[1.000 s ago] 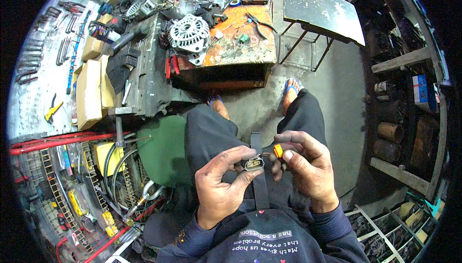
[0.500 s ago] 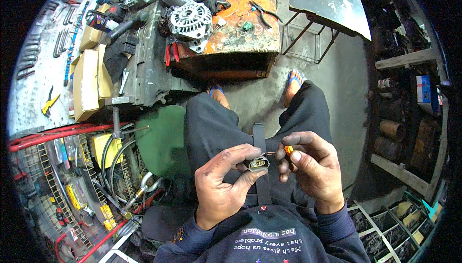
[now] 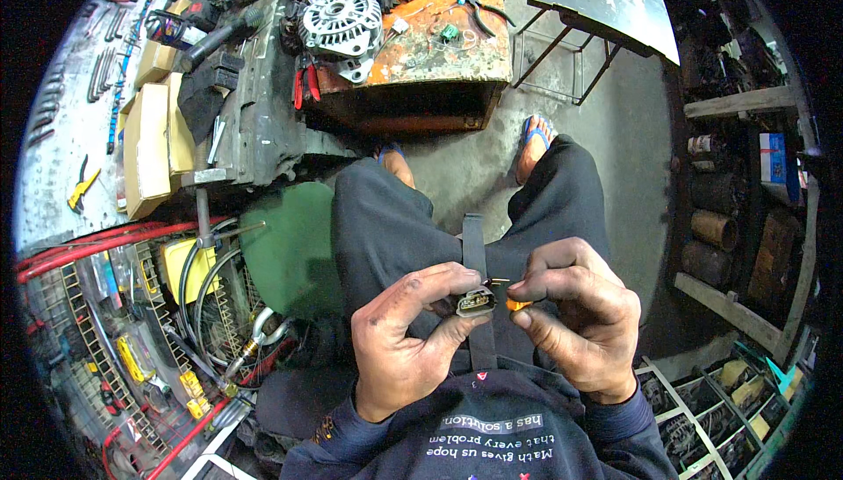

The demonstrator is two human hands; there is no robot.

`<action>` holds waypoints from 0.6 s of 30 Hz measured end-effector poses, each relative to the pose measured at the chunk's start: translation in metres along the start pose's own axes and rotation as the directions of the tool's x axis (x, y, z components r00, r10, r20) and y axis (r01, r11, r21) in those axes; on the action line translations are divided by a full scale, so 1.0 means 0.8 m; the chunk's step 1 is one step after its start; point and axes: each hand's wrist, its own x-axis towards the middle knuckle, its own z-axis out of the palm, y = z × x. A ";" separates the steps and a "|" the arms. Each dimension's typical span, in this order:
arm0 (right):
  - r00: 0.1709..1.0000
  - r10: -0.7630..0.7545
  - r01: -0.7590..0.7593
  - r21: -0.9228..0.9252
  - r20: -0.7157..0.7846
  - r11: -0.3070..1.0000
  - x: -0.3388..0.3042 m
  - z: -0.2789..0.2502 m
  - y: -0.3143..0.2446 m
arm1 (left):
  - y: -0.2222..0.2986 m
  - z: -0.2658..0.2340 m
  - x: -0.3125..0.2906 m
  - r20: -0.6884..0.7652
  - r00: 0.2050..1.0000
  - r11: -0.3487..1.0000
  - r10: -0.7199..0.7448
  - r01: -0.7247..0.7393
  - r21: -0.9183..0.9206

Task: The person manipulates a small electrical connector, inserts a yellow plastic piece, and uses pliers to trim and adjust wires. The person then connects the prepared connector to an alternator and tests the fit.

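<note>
Over my lap, my left hand [image 3: 413,335] pinches a small grey electrical connector [image 3: 475,302] between thumb and fingers. Its open face, with metal contacts inside, is turned toward me. Just beyond it a thin metal pin [image 3: 499,281] sticks out to the right; whether it belongs to the connector or a separate piece I cannot tell. Close by on the right, my right hand [image 3: 580,313] grips a tiny orange plastic piece [image 3: 518,303] between thumb and forefinger. The orange piece and the connector are a short way apart, and my fingers partly cover both.
Ahead is an orange-topped worn bench [image 3: 430,67] with an alternator [image 3: 341,25], pliers [image 3: 479,13] and a green connector [image 3: 450,34]. A metal-topped stand [image 3: 601,1] is at far right. Tool racks [image 3: 132,331] lie left; a divided parts tray [image 3: 702,418] stands lower right.
My right hand has turned and brought the orange piece lower and slightly left, nearer the connector. The left hand stays almost in place. The view has shifted slightly.
</note>
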 end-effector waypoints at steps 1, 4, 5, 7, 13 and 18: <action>1.000 -0.021 0.021 -0.009 0.024 1.000 0.003 0.000 -0.002 | 0.000 0.000 0.000 0.003 1.000 1.000 0.008 -0.008 -0.006; 0.999 -0.003 0.003 0.000 0.045 1.000 0.005 0.003 -0.012 | -0.002 -0.002 0.000 0.008 0.999 0.998 0.052 -0.052 0.019; 0.999 0.017 -0.017 0.009 0.043 1.000 0.006 0.004 -0.014 | 0.000 -0.002 0.001 0.017 0.999 0.998 0.050 -0.050 0.025; 0.994 -0.061 0.066 -0.055 0.087 0.996 0.009 0.003 -0.012 | 0.004 -0.003 0.001 0.035 0.999 0.998 0.042 -0.043 0.043; 0.979 -0.110 0.134 -0.135 0.172 0.982 0.019 0.001 -0.016 | 0.003 -0.006 0.001 0.084 0.993 0.993 0.084 -0.090 0.080; 0.987 -0.079 0.100 -0.152 0.139 0.983 0.018 0.007 -0.012 | 0.003 -0.004 0.002 0.094 0.990 0.987 0.103 -0.114 0.114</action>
